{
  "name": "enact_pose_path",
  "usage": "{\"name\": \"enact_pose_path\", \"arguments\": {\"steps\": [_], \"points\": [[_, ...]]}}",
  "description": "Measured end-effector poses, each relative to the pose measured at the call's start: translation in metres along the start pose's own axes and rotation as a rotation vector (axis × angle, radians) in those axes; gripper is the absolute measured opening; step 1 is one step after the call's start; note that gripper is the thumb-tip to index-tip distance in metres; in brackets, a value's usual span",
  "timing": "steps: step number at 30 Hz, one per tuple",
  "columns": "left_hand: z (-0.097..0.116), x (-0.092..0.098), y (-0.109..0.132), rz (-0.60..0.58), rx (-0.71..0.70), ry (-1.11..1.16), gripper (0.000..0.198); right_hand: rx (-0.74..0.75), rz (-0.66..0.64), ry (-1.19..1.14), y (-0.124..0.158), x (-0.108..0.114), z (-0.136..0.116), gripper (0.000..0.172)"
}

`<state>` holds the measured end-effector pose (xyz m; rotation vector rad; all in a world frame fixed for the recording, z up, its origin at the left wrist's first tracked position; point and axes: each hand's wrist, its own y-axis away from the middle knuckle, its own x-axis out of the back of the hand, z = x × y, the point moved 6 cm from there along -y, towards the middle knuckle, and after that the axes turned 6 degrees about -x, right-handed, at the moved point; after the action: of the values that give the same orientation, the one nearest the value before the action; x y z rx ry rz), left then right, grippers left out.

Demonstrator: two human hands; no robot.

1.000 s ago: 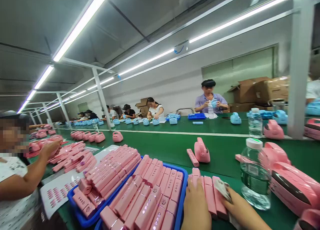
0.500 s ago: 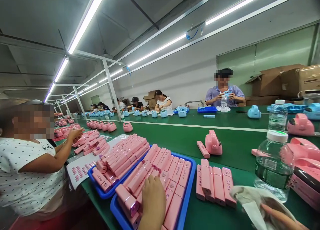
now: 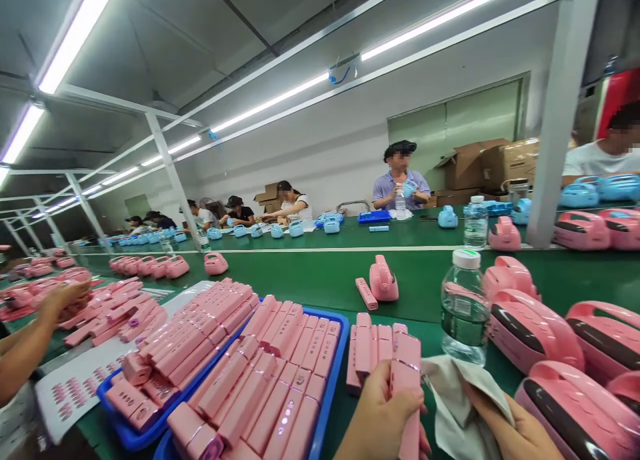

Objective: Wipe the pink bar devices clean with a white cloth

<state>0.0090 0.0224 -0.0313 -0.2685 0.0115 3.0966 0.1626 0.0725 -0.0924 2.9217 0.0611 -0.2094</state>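
One pink bar-shaped casing (image 3: pixel 406 387) stands lifted in the left hand (image 3: pixel 383 417), whose fingers are wrapped closed around its lower half, just in front of the loose row of like casings (image 3: pixel 373 343) lying on the green worktop (image 3: pixel 320 280). The right hand (image 3: pixel 520 433) is beside it, its fingers closed on a crumpled grey-white cloth (image 3: pixel 457 393) that touches the casing's right edge. By the look of it, the step in hand is wiping the held piece; the next move would call for drawing the cloth along the casing's face while the left hand keeps it steady. Full blue trays (image 3: pixel 333 380) of more casings lie to the left, and a capped water bottle (image 3: pixel 464 307) stands just behind the cloth, with pink handled units (image 3: pixel 530 330) to its right. No brand or writing can be read: the bottle's label and the printed sheet (image 3: pixel 75 393) at far left are too small.
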Motion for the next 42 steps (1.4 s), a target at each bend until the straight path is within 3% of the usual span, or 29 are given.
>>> {"name": "enact_pose_path", "arguments": {"steps": [4, 7, 10, 13, 16, 17, 19, 21, 24, 26, 28, 30, 33, 38, 42], "points": [[-0.044, -0.021, -0.011, -0.074, 0.077, 0.098, 0.052, 0.198, 0.084, 0.113, 0.011, 0.005, -0.016, 0.057], [-0.059, -0.027, -0.009, -0.147, 0.127, 0.214, 0.073, 0.43, -0.013, 0.254, 0.02, -0.007, -0.027, 0.048], [-0.054, -0.033, -0.006, -0.24, 0.132, 0.415, 0.083, 0.742, -0.138, 0.558, 0.034, -0.027, -0.034, 0.04], [-0.041, -0.024, -0.007, -0.175, 0.112, 0.586, 0.086, 1.048, -0.215, 0.794, 0.052, -0.049, -0.033, 0.041], [-0.031, -0.01, -0.006, -0.096, 0.119, 0.651, 0.089, 1.262, -0.429, 0.834, 0.072, -0.072, -0.03, 0.042], [-0.029, -0.007, -0.005, -0.083, 0.124, 0.644, 0.088, 1.288, -0.493, 0.827, 0.076, -0.077, -0.029, 0.042], [-0.025, -0.002, -0.003, -0.064, 0.126, 0.618, 0.083, 1.249, -0.497, 0.785, 0.076, -0.077, -0.033, 0.039], [-0.026, -0.001, 0.0, -0.051, 0.138, 0.565, 0.071, 1.133, -0.356, 0.709, 0.065, -0.065, -0.039, 0.037], [-0.033, -0.009, 0.002, -0.107, 0.193, 0.492, 0.053, 0.743, -0.061, 0.476, 0.038, -0.027, -0.04, 0.037], [-0.036, -0.013, 0.002, -0.139, 0.21, 0.466, 0.05, 0.486, 0.083, 0.294, 0.026, -0.004, -0.032, 0.043], [-0.038, -0.012, 0.002, -0.118, 0.21, 0.442, 0.051, 0.371, 0.151, 0.205, 0.024, 0.006, -0.027, 0.049], [-0.039, -0.01, 0.002, -0.082, 0.208, 0.4, 0.052, 0.392, 0.12, 0.191, 0.026, 0.004, -0.028, 0.048], [-0.046, -0.008, 0.003, -0.014, 0.252, 0.327, 0.05, 0.529, -0.036, 0.271, 0.036, -0.012, -0.034, 0.042], [-0.049, -0.02, 0.002, -0.06, 0.219, 0.398, 0.048, 0.889, -0.192, 0.679, 0.054, -0.042, -0.036, 0.042], [-0.043, -0.009, 0.001, -0.048, 0.215, 0.509, 0.063, 1.224, -0.263, 0.718, 0.064, -0.063, -0.021, 0.033]]}}
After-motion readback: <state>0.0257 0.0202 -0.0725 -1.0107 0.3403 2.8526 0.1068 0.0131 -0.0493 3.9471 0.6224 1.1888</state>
